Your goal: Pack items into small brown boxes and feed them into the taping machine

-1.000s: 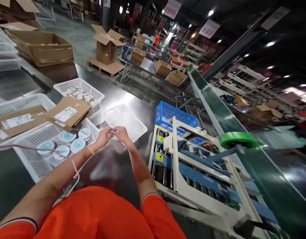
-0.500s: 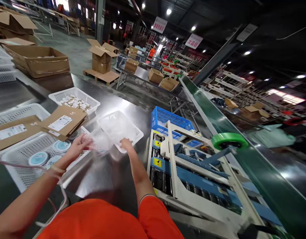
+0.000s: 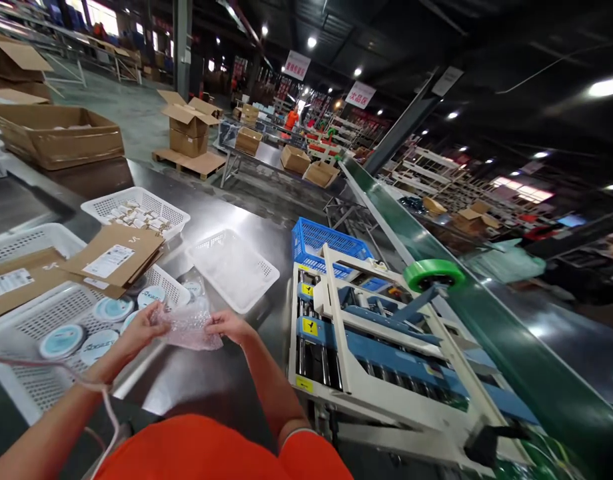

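Observation:
A clear bubble wrap bag (image 3: 189,325) is stretched between my two hands over the metal table. My left hand (image 3: 145,328) pinches its left side, close to the round tubs with pale blue lids (image 3: 112,309). On the other side, my right hand (image 3: 231,325) is closed on the bag's right edge. The tubs sit in a white perforated basket (image 3: 31,323) at my left. Beyond my hands lies a white basket (image 3: 259,270) with clear plastic in it. Flat brown cardboard mailers (image 3: 141,257) with white labels rest across the tub basket.
Another white basket (image 3: 174,217) holds small wrapped pieces. An open cardboard box (image 3: 61,150) stands at the back left. To the right are a roller machine (image 3: 356,347) with a green wheel (image 3: 433,273), a blue crate (image 3: 306,247) and a green conveyor belt (image 3: 466,307). A pinkish cord (image 3: 109,413) crosses near my left forearm.
My right hand has left the white basket's near edge, moving left and toward me, and now grips the bubble wrap bag. The left hand has brought the bag slightly nearer to me.

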Demonstrator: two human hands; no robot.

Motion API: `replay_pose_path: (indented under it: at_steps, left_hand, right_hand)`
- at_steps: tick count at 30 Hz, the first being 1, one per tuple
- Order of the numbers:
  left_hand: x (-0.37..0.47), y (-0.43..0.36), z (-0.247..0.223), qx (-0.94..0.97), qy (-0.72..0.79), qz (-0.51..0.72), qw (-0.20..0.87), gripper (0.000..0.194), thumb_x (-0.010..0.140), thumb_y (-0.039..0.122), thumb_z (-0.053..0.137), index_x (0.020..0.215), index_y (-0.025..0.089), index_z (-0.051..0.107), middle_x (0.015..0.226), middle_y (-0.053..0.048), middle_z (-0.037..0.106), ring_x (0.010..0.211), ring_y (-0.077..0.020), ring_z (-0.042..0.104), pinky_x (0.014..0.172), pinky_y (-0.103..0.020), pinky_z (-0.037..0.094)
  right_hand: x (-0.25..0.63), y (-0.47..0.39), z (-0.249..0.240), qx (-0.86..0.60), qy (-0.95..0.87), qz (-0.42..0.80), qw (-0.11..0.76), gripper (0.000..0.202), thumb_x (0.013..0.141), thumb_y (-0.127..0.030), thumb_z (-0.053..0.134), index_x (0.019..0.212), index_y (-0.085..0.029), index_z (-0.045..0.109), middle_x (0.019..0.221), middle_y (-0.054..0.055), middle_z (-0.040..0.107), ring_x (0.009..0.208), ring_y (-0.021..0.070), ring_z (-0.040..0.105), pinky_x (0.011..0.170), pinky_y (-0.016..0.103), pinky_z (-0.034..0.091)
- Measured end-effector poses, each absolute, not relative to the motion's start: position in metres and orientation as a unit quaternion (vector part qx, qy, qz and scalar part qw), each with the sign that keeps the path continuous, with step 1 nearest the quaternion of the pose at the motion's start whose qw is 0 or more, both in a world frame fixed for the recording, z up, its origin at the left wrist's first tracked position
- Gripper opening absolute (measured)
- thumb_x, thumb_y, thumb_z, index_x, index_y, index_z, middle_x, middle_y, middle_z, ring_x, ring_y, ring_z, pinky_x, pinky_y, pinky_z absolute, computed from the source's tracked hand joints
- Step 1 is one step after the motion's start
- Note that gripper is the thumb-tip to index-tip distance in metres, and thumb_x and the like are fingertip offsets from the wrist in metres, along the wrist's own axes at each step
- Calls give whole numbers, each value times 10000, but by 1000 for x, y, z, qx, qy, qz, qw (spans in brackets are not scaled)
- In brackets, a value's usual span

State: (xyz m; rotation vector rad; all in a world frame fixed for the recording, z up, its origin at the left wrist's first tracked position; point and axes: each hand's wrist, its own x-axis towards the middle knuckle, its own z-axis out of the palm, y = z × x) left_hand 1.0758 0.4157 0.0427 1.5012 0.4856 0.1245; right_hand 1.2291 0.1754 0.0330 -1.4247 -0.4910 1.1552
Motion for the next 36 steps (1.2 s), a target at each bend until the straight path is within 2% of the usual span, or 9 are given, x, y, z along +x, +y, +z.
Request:
replay_pose_path:
  at_steps: [3, 8, 13, 17, 22, 25, 28, 31, 36]
  left_hand:
    - [1071, 416, 27, 698, 200, 50, 686, 513, 567, 433, 838, 940, 261, 530, 830, 41, 607, 784, -192, 575, 725, -293, 467]
    - [1069, 400, 2, 672, 201, 49, 711, 664, 554, 405, 886, 1147, 250, 629, 984, -15, 715, 908, -257, 672, 809, -361, 570]
    - [1071, 384, 0, 625, 273, 38, 730, 712, 528, 674, 980, 999, 231, 683, 868, -46, 715, 796, -236, 660, 702, -344, 575]
    - [1070, 377, 5, 628, 315, 108, 704, 722, 505, 775, 948, 910, 251, 660, 800, -26, 676, 760, -229, 643, 693, -363, 617]
    - [1070, 371, -7, 656, 341, 131, 660, 790, 515, 874, 831, 961, 268, 591, 809, -16, 655, 730, -257, 654, 679, -424, 644]
    - [1065, 366, -14, 731, 341, 189, 560, 834, 542, 914, 778, 1032, 280, 547, 931, -81, 694, 916, -378, 739, 880, -581, 680]
    - [1057, 355, -13, 779, 286, 239, 504, 737, 753, 900, 722, 1111, 274, 566, 1086, -137, 715, 1106, -421, 751, 1069, -632, 645]
    - [1052, 336, -11, 784, 200, 152, 568, 613, 879, 862, 691, 1060, 288, 577, 985, -79, 700, 915, -331, 744, 909, -530, 693]
    - [1054, 310, -18, 776, 170, 86, 601, 614, 775, 849, 717, 809, 299, 448, 854, -73, 633, 814, -293, 668, 741, -455, 661]
  right_hand:
    - [1219, 175, 27, -610, -162, 453, 629, 556, 743, -639, 1029, 834, -197, 703, 685, -29, 665, 598, 123, 549, 589, 261, 412]
    - [1206, 185, 16, -663, -101, 363, 648, 473, 843, -542, 961, 788, -254, 590, 590, -101, 447, 552, 98, 344, 538, 254, 258]
    - [1207, 171, 19, -616, -32, 401, 677, 548, 657, -398, 1059, 962, -255, 626, 782, -63, 638, 639, 127, 523, 593, 246, 384]
    - [1203, 157, 16, -601, 13, 460, 653, 595, 534, -289, 1056, 1012, -224, 708, 868, -14, 717, 750, 171, 635, 693, 296, 457]
    - [1188, 159, -2, -616, 14, 444, 650, 538, 561, -484, 1060, 771, -216, 644, 733, -27, 609, 717, 148, 563, 727, 311, 455]
    - [1180, 166, -8, -619, -18, 391, 681, 598, 553, -642, 1019, 733, -239, 615, 688, -40, 559, 681, 144, 497, 682, 295, 405]
    - [1171, 174, -7, -641, -44, 342, 686, 616, 530, -698, 980, 701, -255, 587, 665, -42, 523, 656, 139, 428, 655, 298, 352]
    - [1159, 184, -3, -658, -44, 318, 681, 601, 521, -686, 964, 711, -270, 574, 682, -30, 527, 657, 151, 415, 648, 317, 353]
    - [1140, 202, -5, -655, -4, 310, 689, 629, 432, -664, 988, 690, -277, 564, 675, -20, 536, 681, 173, 431, 668, 332, 376]
